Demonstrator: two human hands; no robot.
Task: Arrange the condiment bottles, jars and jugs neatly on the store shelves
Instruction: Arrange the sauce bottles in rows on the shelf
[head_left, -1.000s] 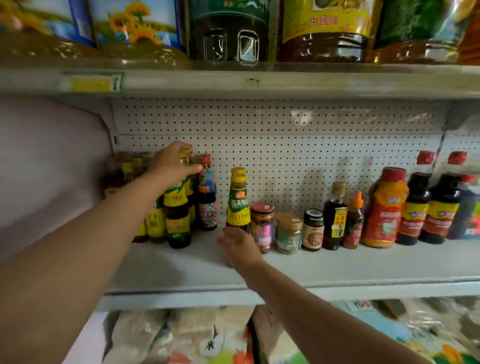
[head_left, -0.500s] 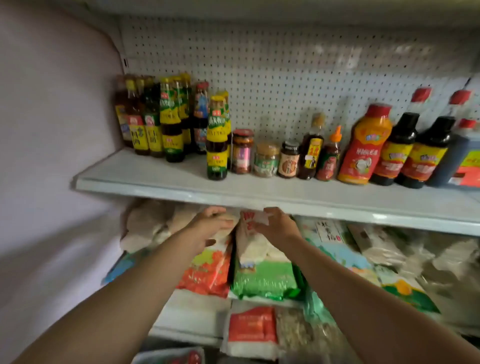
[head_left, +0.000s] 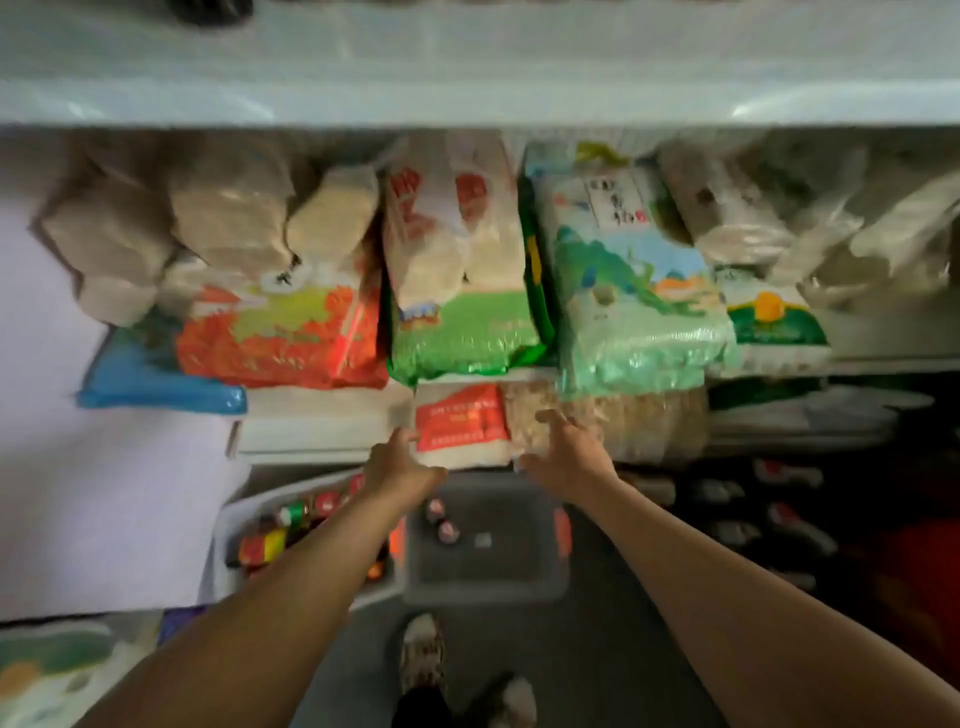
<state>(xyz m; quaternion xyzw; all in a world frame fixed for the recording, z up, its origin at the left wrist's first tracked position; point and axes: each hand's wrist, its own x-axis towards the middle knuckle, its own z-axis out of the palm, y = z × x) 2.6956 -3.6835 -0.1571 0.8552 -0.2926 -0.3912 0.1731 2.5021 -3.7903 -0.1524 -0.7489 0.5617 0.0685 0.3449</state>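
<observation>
Both empty, fingers loosely spread, the left hand (head_left: 402, 467) and right hand (head_left: 563, 457) reach down toward the floor crate (head_left: 234, 525) of bottles (head_left: 291, 525), apparently for more stock.

I see bags (head_left: 462, 291) packed side by side on a shelf (head_left: 322, 415) under another shelf (head_left: 467, 78). Below on the floor, a crate (head_left: 228, 545) of bottles (head_left: 291, 519) sits left of a bin (head_left: 483, 571).
</observation>
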